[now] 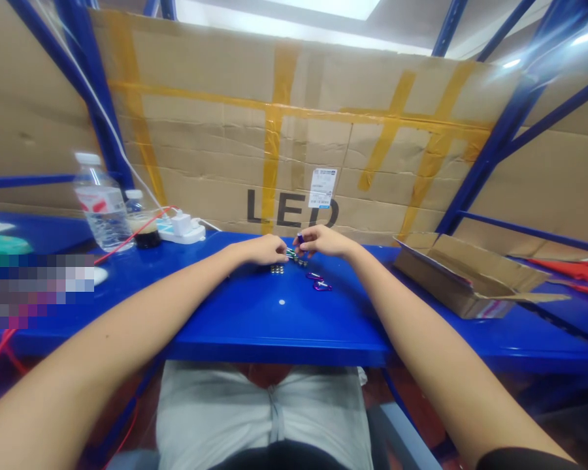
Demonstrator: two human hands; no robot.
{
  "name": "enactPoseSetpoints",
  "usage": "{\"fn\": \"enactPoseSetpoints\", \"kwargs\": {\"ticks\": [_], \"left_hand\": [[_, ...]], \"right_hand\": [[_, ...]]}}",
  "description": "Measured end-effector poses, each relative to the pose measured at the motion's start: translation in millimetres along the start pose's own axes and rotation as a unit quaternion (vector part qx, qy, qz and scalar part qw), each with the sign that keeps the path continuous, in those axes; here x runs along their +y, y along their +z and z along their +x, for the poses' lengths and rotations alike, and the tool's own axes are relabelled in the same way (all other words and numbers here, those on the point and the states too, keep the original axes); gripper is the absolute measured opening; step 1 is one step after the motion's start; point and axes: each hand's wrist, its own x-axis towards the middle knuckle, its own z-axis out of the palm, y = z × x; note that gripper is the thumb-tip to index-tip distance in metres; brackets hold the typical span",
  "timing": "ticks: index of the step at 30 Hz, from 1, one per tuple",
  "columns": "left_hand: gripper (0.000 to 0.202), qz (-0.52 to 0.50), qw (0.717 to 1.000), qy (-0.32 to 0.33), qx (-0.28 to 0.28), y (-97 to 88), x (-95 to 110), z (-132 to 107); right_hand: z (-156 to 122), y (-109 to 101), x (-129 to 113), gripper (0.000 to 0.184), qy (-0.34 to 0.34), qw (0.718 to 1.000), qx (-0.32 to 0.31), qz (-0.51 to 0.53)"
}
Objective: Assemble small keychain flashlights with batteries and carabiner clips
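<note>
Both of my hands meet far out on the blue table (284,326). My left hand (264,250) is curled, its fingers pinched on small metal rings (277,268) lying under it. My right hand (323,240) is closed in a pinch on a small purple clip (300,239) held just above the table. Between the hands sits a little cluster of metal parts (294,256). Two purple carabiner clips (319,281) lie on the table just in front of my right hand.
A taped cardboard wall marked LED (294,150) backs the table. A water bottle (100,205), a dark jar (144,225) and a white power strip (181,230) stand at left. An open cardboard box (470,274) lies at right. Blue rack posts frame both sides.
</note>
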Motion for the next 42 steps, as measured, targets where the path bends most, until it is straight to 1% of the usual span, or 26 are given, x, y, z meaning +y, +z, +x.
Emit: {"fn": "enactPoseSetpoints", "kwargs": {"ticks": [3,5,7,10,12,15,17,18,22,26,32,36,40,42], "left_hand": [[0.025,-0.028,0.999,-0.010,-0.026,4.3,-1,1],[0.024,-0.032,0.999,-0.007,-0.031,4.4,-2,1],[0.026,-0.029,0.999,-0.011,-0.028,3.6,-3,1],[0.030,-0.031,0.999,-0.018,-0.032,3.5,-5,2],[0.025,-0.026,0.999,-0.014,-0.035,4.6,-6,3],[0.021,0.005,1.000,-0.017,-0.009,6.3,-7,5],[0.024,0.017,1.000,-0.024,0.002,6.3,-8,6],[0.027,0.016,1.000,-0.026,-0.001,5.8,-8,6],[0.037,0.007,0.999,-0.022,-0.032,1.4,-9,5],[0.039,0.001,0.998,-0.022,-0.062,-3.9,-10,3],[0.041,-0.025,0.993,0.010,-0.119,-12.8,-16,2],[0.048,-0.033,0.989,0.007,-0.145,-18.9,-17,-2],[0.056,-0.040,0.987,-0.008,-0.155,-21.6,-15,-5],[0.057,-0.033,0.988,-0.015,-0.152,-21.3,-14,-6]], "right_hand": [[-4,3,-2,0.009,-0.021,1.000,-0.015,-0.013],[-5,4,-4,0.010,-0.030,0.999,-0.028,-0.010],[-5,4,-7,0.012,-0.037,0.999,-0.033,-0.012],[-4,5,-9,0.011,-0.044,0.998,-0.019,-0.032],[-4,5,-10,0.010,-0.046,0.997,-0.004,-0.054],[-5,6,-13,0.009,-0.041,0.995,0.022,-0.094],[-6,8,-16,0.009,-0.034,0.992,0.036,-0.114],[-7,8,-17,0.008,-0.032,0.991,0.039,-0.121],[-7,10,-18,0.008,-0.024,0.989,0.036,-0.138],[-5,9,-11,0.008,-0.033,0.983,0.030,-0.180],[-3,11,-7,0.005,-0.049,0.952,0.057,-0.298],[-3,13,-9,0.007,-0.047,0.938,0.057,-0.340],[-4,14,-11,0.009,-0.047,0.934,0.053,-0.351],[-5,14,-12,0.008,-0.045,0.933,0.051,-0.353]]}}
